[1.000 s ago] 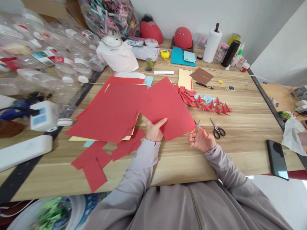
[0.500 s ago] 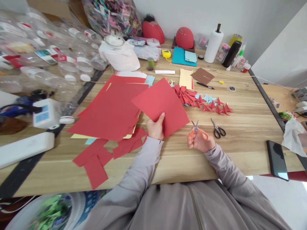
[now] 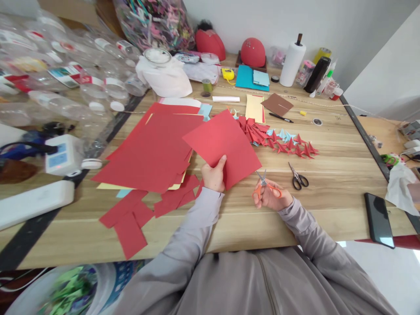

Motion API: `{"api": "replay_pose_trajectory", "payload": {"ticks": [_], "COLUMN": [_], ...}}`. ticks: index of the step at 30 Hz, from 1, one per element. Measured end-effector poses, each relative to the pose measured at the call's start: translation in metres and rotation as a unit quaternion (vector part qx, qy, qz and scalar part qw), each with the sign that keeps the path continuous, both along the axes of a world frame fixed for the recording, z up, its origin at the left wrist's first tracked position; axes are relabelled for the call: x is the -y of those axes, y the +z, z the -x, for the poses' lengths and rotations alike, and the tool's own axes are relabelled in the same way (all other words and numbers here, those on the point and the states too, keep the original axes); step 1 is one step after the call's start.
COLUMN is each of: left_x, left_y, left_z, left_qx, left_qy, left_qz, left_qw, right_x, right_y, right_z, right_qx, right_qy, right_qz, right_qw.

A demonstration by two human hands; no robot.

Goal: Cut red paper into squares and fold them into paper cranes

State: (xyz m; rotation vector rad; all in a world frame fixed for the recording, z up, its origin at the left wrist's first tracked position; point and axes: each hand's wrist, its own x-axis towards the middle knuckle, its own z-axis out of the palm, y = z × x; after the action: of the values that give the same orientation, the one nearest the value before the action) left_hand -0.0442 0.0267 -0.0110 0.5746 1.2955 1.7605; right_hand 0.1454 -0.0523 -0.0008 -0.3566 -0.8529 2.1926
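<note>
My left hand [image 3: 213,175] grips a sheet of red paper [image 3: 226,146] by its near edge, with the thumb on top. The sheet is held at a slant above the table. In my right hand [image 3: 271,197] are orange-handled scissors [image 3: 264,184], fingers in the loops. Their blades are parted and the tips lie close to the sheet's right corner. Left of the held sheet is a stack of large red paper [image 3: 154,148], with yellow edges showing beneath. Several cut red pieces [image 3: 131,236] are scattered in front of that stack.
Folded red paper shapes [image 3: 275,142] lie beyond my hands, with some light blue ones. Black-handled scissors [image 3: 299,177] rest to the right, a phone [image 3: 379,218] near the right edge. Plastic bottles [image 3: 65,74] crowd the left. A bin [image 3: 108,284] of green scraps stands below the table.
My right hand and the scissors have moved slightly left, bringing the blades closer to the red sheet. The sheet has shifted a little to the right.
</note>
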Motion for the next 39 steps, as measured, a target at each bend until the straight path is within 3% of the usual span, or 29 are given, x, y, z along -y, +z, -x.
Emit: {"api": "replay_pose_trajectory", "payload": {"ticks": [13, 21, 29, 36, 39], "left_x": [0.003, 0.011, 0.012, 0.012, 0.012], "left_y": [0.004, 0.019, 0.017, 0.023, 0.024], "left_z": [-0.001, 0.004, 0.007, 0.01, 0.008], "left_qx": [0.011, 0.032, 0.087, 0.14, 0.142], "left_qy": [-0.026, -0.154, -0.168, -0.239, -0.226], "left_qz": [-0.014, -0.044, -0.001, 0.033, 0.015], "left_qw": [1.0, 0.987, 0.982, 0.96, 0.964], "right_x": [-0.002, -0.006, -0.003, -0.005, -0.004], "right_y": [-0.001, 0.004, 0.0, -0.004, -0.004], "right_z": [-0.002, -0.01, -0.008, -0.008, -0.009], "right_qx": [-0.005, 0.009, 0.039, 0.063, 0.071], "right_qy": [-0.005, -0.061, -0.047, -0.059, -0.064], "right_qz": [-0.001, -0.024, -0.023, -0.033, -0.04], "right_qw": [1.0, 0.998, 0.998, 0.996, 0.995]}}
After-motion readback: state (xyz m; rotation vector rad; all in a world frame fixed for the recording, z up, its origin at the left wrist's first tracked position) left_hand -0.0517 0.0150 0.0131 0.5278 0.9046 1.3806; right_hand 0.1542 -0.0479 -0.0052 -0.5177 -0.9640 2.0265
